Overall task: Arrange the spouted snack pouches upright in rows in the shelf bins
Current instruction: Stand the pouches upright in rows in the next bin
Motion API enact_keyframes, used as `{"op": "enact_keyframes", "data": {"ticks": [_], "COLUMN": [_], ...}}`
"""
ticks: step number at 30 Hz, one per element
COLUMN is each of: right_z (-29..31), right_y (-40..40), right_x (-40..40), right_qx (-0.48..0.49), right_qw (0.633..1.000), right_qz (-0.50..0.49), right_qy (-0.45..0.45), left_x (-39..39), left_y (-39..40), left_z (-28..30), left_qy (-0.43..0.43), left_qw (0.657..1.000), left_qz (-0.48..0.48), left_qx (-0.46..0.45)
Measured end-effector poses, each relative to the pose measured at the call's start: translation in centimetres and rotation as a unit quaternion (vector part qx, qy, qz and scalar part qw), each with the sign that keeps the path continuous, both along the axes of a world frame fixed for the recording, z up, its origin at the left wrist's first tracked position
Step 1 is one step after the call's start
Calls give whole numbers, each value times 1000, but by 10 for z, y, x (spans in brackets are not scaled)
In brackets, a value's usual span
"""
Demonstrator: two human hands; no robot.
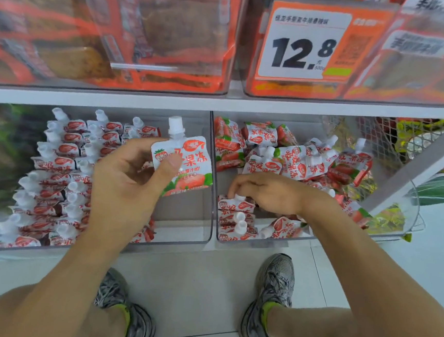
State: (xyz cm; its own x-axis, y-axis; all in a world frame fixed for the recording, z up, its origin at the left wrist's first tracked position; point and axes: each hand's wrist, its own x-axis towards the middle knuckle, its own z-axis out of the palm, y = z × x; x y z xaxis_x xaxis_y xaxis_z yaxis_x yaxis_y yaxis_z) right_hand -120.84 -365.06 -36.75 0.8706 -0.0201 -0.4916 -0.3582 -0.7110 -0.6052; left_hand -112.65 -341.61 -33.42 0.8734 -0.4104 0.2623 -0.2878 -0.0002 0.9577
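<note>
Shelf bins (pixel 210 194), left hand (pixel 125 184) fingers pinching pouch (pixel 186 162) upright

The person wears grey patterned trainers (pixel 276 288) with neon-yellow socks (pixel 267 310), arms and legs bare.

Single head-worn wide-angle view, looking forward and steeply down, sitting close to the lower shelf bins (pixel 210 194); taking in the upper shelf (pixel 168 97), floor (pixel 205 287) and the wearer's shoes (pixel 275 286).

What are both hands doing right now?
Left hand: holding one pouch upright.
Right hand: fingers curled onto a pouch spout in the right bin.
</note>
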Motion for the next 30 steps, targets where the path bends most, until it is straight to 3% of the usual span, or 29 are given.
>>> {"op": "enact_keyframes", "data": {"ticks": [3,6,10,12,16,18,20,22,24,30], "right_z": [-7,-6,7,16,16,10,5,0,-9,-4], "right_y": [-6,-9,-9,-5,4,4,4,3,0,-2], "right_x": [-9,-23,-42,-46,-39,-31,-20,-8,1,15], "right_qx": [35,48,240,281,87,39,43,-16,-112,-215], "right_qw": [999,990,924,893,902,892,893,933,954,947], "right_qz": [-21,-55,-115,-122,-176,-218,-247,-191,-92,20], "right_qy": [5,-120,-273,-328,-383,-394,-373,-303,-263,-237], "left_x": [-20,-33,-36,-33,-20,-18,-24,-31,-33,-27], "left_y": [-14,-31,-55,-64,-59,-45,-34,-30,-30,-23], "left_z": [4,0,-6,-8,-8,-14,-25,-35,-36,-41], "left_qy": [-34,-79,-107,-138,-224,-160,-87,-48,-63,-41], "left_qw": [998,995,991,986,955,957,964,970,969,971], "left_qz": [8,-27,-77,-98,-53,11,14,-28,-46,-66], "left_qx": [-44,-51,-31,8,188,240,253,237,236,225]}}
